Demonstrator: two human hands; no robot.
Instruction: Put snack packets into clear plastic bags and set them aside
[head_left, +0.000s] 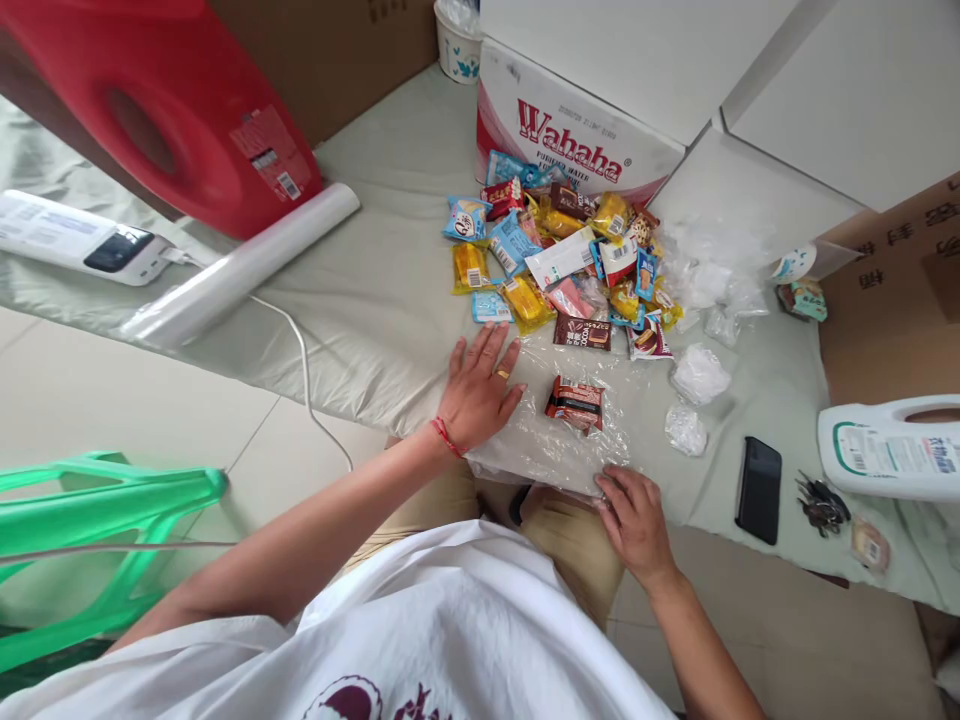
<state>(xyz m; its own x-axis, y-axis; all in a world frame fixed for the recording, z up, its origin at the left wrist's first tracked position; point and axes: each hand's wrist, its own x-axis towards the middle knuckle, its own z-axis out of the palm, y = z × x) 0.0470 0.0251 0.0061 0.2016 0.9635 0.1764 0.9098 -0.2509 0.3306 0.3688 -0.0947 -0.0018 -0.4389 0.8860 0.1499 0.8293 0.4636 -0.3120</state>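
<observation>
A clear plastic sheet [517,430] lies flat at the table's front edge, with a brown-red wrapped snack [576,403] on it. My left hand [480,388] rests on the sheet's left part, fingers spread, a ring and a red string bracelet on it. At the sheet's front right corner, my right hand [632,512] pinches the plastic edge between thumb and fingers. Just behind the sheet lies a dark cocoa snack packet [583,332], at the front of a heap of colourful wrapped snacks [559,240].
Crumpled plastic balls [700,374], a black phone [760,490], keys [823,505] and a white bottle [892,447] are on the right. A plastic roll [247,262], a white cable [304,370] and a red jug [187,110] are on the left. Behind stands a Wahaha box [570,125].
</observation>
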